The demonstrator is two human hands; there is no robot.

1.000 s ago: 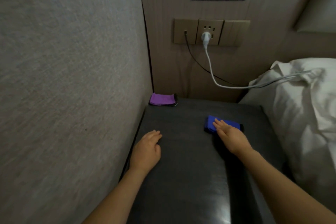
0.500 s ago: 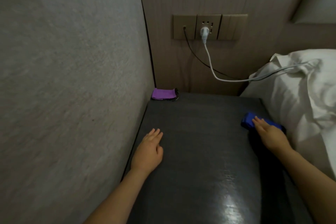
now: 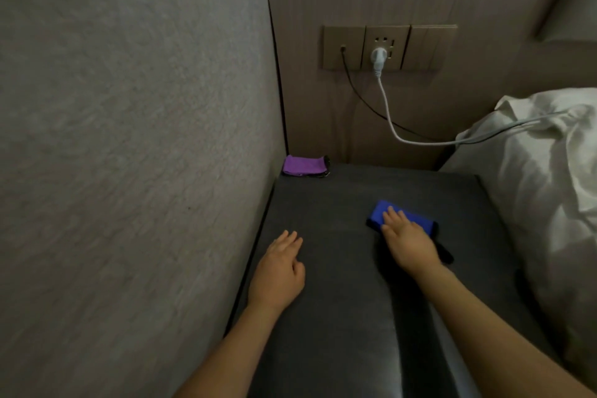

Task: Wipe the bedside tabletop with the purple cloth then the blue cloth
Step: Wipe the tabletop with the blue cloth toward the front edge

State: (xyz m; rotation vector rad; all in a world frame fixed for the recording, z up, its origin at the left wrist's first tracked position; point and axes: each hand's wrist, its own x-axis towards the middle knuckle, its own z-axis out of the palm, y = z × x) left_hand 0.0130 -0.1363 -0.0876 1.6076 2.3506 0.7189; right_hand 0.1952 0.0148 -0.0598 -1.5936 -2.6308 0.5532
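Right hand (image 3: 408, 244) flat on blue cloth (image 3: 402, 220), fingers (image 3: 392, 216) extended and held close together, palm pressing cloth onto dark table (image 3: 336, 284), right of centre. Left hand (image 3: 277, 271) palm-down on table near left wall (image 3: 129, 139), fingers close together, holding nothing. Purple cloth (image 3: 303, 165) folded in far left corner, against wall. White cable (image 3: 391, 123) plugged into wall socket (image 3: 384, 47), runs to bedding (image 3: 546, 171) at right.

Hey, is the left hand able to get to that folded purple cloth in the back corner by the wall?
Probably yes: the left hand lies flat on the dark tabletop, and bare surface runs straight to the folded purple cloth.
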